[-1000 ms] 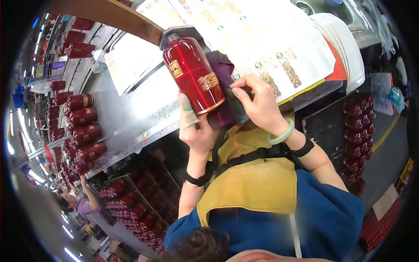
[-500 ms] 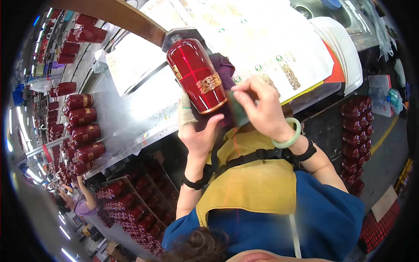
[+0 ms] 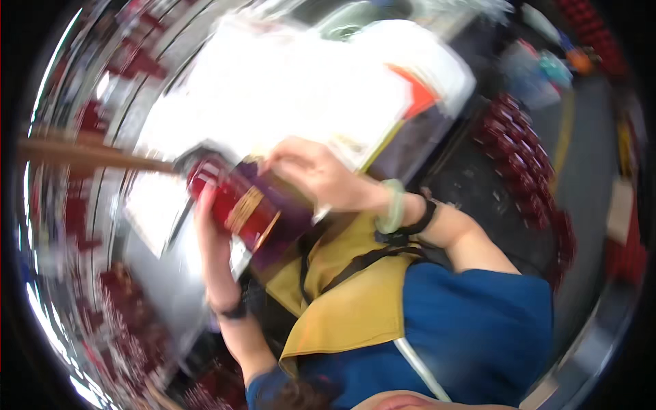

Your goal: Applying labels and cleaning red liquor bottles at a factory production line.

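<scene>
A glossy dark red bottle (image 3: 236,210) with a gold ornamental band lies tilted over a purple cloth (image 3: 290,222) at the table's near side. Against its left side is my left hand (image 3: 213,222), closed around it with a finger or thumb laid along the red surface. My right hand (image 3: 318,174) hovers just right of the bottle, above the cloth. Its fingertips are drawn together in a pinch; blur hides whatever is between them. A dark block (image 3: 198,156) sits at the bottle's far end, beside a wooden bar (image 3: 102,152).
Overexposed white sheets (image 3: 273,96) cover the table ahead, with an orange sheet (image 3: 418,92) at their right edge. Red bottles stand in rows at the right (image 3: 516,154), and blurred red bottles (image 3: 130,301) line the left.
The whole view has swung and blurred. My left hand has shifted from the bottle's near end up along its side. My right hand is now farther along the bottle, still pinched.
</scene>
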Demonstrator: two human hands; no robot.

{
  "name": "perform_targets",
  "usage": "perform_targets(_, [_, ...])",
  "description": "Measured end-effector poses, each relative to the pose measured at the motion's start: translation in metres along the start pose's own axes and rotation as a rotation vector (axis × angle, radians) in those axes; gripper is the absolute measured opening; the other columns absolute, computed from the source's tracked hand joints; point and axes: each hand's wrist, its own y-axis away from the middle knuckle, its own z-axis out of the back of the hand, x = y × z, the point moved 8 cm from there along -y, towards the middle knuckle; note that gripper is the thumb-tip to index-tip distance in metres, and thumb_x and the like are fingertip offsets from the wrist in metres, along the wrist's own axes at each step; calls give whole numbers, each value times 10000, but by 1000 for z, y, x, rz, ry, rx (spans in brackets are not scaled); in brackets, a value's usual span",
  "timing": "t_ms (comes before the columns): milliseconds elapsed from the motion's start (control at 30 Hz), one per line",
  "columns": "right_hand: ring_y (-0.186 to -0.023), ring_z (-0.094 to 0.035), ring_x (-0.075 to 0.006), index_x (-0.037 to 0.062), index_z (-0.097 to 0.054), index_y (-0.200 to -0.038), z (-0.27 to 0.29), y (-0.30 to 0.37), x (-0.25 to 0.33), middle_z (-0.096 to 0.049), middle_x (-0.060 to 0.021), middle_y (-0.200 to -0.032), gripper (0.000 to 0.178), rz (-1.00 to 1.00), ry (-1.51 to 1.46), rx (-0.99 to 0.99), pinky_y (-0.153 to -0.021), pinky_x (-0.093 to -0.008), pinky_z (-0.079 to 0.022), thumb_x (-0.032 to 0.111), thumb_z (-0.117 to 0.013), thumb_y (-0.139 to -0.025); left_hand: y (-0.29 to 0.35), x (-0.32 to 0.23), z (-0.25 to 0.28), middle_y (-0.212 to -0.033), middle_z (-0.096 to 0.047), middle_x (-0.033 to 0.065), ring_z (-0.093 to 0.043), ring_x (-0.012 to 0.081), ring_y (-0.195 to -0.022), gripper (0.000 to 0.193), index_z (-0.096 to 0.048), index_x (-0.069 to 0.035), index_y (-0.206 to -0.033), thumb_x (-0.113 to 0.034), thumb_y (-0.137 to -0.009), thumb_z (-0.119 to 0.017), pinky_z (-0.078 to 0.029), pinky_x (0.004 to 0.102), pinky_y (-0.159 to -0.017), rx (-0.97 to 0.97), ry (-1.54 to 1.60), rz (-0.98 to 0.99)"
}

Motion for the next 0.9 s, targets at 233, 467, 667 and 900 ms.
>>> perform_targets(233, [-874, -627, -280, 39, -643, -970, 24, -13, 66, -636, -119, -896, 305, 57, 234, 89, -797, -404, -489, 284, -790, -864, 63, 17, -93, -1339, -603, 160, -613, 293, -1208, 775, -426, 15, -1474, -445, -922, -716, -496, 442, -1041, 294, -225, -93])
perform_targets(467, [-850, -651, -342, 60, -659, -867, 120, 83, 142, -624, -106, -874, 234, 145, 812, -48, -721, -442, -514, 280, -735, -886, 60, 41, -215, -1240, -622, 129, -624, 219, -1111, 812, -498, 49, -1374, -179, -697, -885, -498, 364, -1002, 587, -796, -363])
perform_targets(667, [-892, -652, -307, 129, -739, -959, 242, 269, 112, -622, -77, -920, 172, -319, 1114, -523, -753, -417, -527, 280, -656, -962, 91, 97, -322, -1577, -423, 174, -435, 307, -1425, 1059, -326, 20, -1567, -151, -691, -896, -351, 400, -1172, 1002, -1108, -661])
perform_targets(900, [-961, -669, -398, 125, -756, -1003, 384, 578, 68, -668, -168, -1009, 178, -1094, 1427, -1167, -809, -504, -546, 261, -654, -952, 59, 102, -297, -1596, -427, 209, -427, 326, -1466, 639, -535, 50, -1433, 3, -828, -736, -321, 411, -1199, 915, -1251, -552])
